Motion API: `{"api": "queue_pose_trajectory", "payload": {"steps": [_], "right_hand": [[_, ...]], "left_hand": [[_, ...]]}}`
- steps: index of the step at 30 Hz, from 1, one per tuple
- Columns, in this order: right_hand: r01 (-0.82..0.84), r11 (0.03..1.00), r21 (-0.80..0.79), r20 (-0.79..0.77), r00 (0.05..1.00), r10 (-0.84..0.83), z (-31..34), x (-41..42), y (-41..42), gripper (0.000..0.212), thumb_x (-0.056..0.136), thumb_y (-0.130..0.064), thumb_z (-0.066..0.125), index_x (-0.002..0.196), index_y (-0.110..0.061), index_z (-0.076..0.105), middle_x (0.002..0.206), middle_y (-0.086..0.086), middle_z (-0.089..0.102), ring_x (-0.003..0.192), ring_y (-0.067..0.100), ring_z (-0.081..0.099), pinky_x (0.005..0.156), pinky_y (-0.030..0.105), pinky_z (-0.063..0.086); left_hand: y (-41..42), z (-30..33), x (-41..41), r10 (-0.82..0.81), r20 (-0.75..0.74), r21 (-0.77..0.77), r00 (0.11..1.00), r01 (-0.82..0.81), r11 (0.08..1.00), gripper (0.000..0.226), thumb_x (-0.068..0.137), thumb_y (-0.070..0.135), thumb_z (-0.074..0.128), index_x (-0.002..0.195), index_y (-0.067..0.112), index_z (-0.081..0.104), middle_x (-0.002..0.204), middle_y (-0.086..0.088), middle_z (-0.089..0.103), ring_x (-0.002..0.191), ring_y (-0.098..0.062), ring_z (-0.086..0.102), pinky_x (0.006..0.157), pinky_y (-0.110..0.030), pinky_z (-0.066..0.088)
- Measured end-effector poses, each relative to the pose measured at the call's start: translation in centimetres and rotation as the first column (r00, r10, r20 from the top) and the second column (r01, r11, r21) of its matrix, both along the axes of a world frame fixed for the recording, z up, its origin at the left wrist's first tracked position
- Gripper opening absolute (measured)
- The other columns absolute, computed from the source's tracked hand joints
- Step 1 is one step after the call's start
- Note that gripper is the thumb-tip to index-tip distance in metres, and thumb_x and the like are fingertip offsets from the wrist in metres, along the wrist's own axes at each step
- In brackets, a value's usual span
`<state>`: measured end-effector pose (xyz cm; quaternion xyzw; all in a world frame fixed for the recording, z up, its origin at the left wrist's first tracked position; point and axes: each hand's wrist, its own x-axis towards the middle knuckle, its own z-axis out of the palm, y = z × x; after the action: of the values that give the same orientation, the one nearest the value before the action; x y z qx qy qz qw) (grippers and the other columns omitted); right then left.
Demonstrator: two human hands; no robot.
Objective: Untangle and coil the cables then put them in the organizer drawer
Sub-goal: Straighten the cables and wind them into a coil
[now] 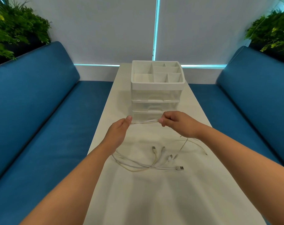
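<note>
Several white cables [144, 122] run taut between my two hands, just in front of the organizer [155, 88]. My left hand [120, 132] pinches them at the left end and my right hand [175, 123] grips them with curled fingers at the right. The cables hang down from my left hand and trail over the white table [154, 192], ending in a fan of USB plugs [168, 157]. A thinner cable [193, 143] lies loose under my right wrist. The organizer is white with clear drawers, all closed, and a divided tray on top.
Blue bench seats [48, 111] run along both sides of the narrow table. Green plants [13, 30] stand behind the backrests at both far corners. A white wall with a lit strip closes off the far end.
</note>
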<state>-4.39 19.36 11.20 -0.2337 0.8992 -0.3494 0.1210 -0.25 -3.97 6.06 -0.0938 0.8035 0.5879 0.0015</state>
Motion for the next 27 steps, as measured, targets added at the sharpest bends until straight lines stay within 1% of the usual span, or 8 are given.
{"api": "queue_pose_trajectory", "payload": {"steps": [4, 9, 13, 17, 20, 23, 25, 27], "right_hand": [[0.113, 0.943, 0.312, -0.249, 0.968, -0.033, -0.4, -0.4, 0.9, 0.043, 0.097, -0.056, 0.037, 0.073, -0.022, 0.049, 0.067, -0.007, 0.056, 0.063, 0.012, 0.050, 0.060, 0.031, 0.040], [0.193, 0.944, 0.268, -0.307, 0.946, -0.106, -0.9, -0.4, 0.7, 0.052, 0.094, -0.063, 0.034, 0.069, -0.019, 0.046, 0.062, -0.005, 0.052, 0.060, 0.014, 0.048, 0.056, 0.031, 0.035], [0.041, 0.988, 0.151, -0.154, 0.988, -0.017, -0.6, -0.5, 1.1, 0.036, 0.099, -0.049, 0.037, 0.092, -0.022, 0.061, 0.082, -0.006, 0.062, 0.075, 0.013, 0.055, 0.074, 0.034, 0.045], [-0.020, 0.993, 0.118, -0.229, 0.972, 0.047, -1.1, -0.6, 1.1, 0.028, 0.102, -0.039, 0.036, 0.100, -0.023, 0.059, 0.092, -0.005, 0.065, 0.081, 0.015, 0.057, 0.077, 0.035, 0.047], [-0.046, 0.987, 0.154, -0.237, 0.968, 0.082, -0.9, -0.4, 0.6, 0.028, 0.102, -0.039, 0.036, 0.095, -0.024, 0.058, 0.086, -0.010, 0.062, 0.075, 0.007, 0.053, 0.072, 0.031, 0.044], [-0.097, 0.978, 0.184, -0.200, 0.971, 0.133, -0.7, -0.4, 0.0, 0.024, 0.103, -0.037, 0.036, 0.093, -0.027, 0.056, 0.083, -0.016, 0.058, 0.073, 0.003, 0.052, 0.069, 0.024, 0.041], [-0.130, 0.975, 0.183, -0.168, 0.973, 0.161, -0.5, -0.5, -0.8, 0.023, 0.103, -0.035, 0.038, 0.092, -0.024, 0.056, 0.079, -0.018, 0.055, 0.070, 0.002, 0.050, 0.066, 0.022, 0.037], [-0.157, 0.979, 0.127, -0.117, 0.978, 0.172, 0.0, -0.2, -1.9, 0.019, 0.102, -0.032, 0.043, 0.100, -0.020, 0.058, 0.085, -0.016, 0.057, 0.075, 0.002, 0.052, 0.068, 0.019, 0.039]], "left_hand": [[0.9, 0.2, 0.4, 0.029, 0.049, 0.114, 0.998, -0.034, 0.993, 0.053, 0.101, 0.050, 0.035, 0.129, 0.011, 0.057, 0.127, 0.001, 0.060, 0.115, -0.013, 0.052, 0.096, -0.025, 0.031], [0.7, -0.3, -0.2, 0.001, 0.025, 0.052, 1.000, -0.002, 0.999, 0.031, 0.100, 0.052, 0.038, 0.092, 0.027, 0.054, 0.094, 0.009, 0.052, 0.097, -0.012, 0.045, 0.073, -0.022, 0.037], [0.0, -0.9, -0.6, 0.073, 0.016, 0.089, 0.997, -0.074, 0.993, 0.036, 0.102, 0.048, 0.038, 0.096, 0.017, 0.056, 0.093, 0.009, 0.054, 0.098, -0.012, 0.049, 0.087, -0.030, 0.032], [-0.7, -1.0, -0.7, 0.098, 0.013, 0.069, 0.995, -0.099, 0.993, 0.039, 0.102, 0.043, 0.041, 0.082, 0.015, 0.060, 0.081, 0.007, 0.053, 0.079, -0.010, 0.048, 0.078, -0.030, 0.038], [-1.7, -0.9, -1.0, 0.074, 0.029, -0.106, 0.997, -0.071, 0.992, 0.041, 0.101, 0.041, 0.044, 0.081, 0.016, 0.069, 0.079, 0.004, 0.058, 0.080, -0.016, 0.053, 0.074, -0.030, 0.043], [-1.8, 0.5, -1.7, 0.008, -0.136, -0.463, 0.991, -0.070, 0.884, 0.036, 0.101, 0.038, 0.042, 0.096, 0.019, 0.072, 0.098, 0.003, 0.070, 0.096, -0.021, 0.062, 0.093, -0.038, 0.047], [0.0, 2.7, -1.9, -0.091, -0.258, -0.455, 0.962, -0.038, 0.890, 0.035, 0.103, 0.036, 0.039, 0.105, 0.019, 0.070, 0.105, 0.003, 0.070, 0.101, -0.019, 0.061, 0.094, -0.035, 0.045], [2.9, 4.5, -1.7, -0.233, -0.220, -0.455, 0.947, 0.112, 0.884, 0.041, 0.104, 0.043, 0.031, 0.107, 0.021, 0.065, 0.102, 0.003, 0.069, 0.097, -0.019, 0.061, 0.088, -0.035, 0.047]]}}
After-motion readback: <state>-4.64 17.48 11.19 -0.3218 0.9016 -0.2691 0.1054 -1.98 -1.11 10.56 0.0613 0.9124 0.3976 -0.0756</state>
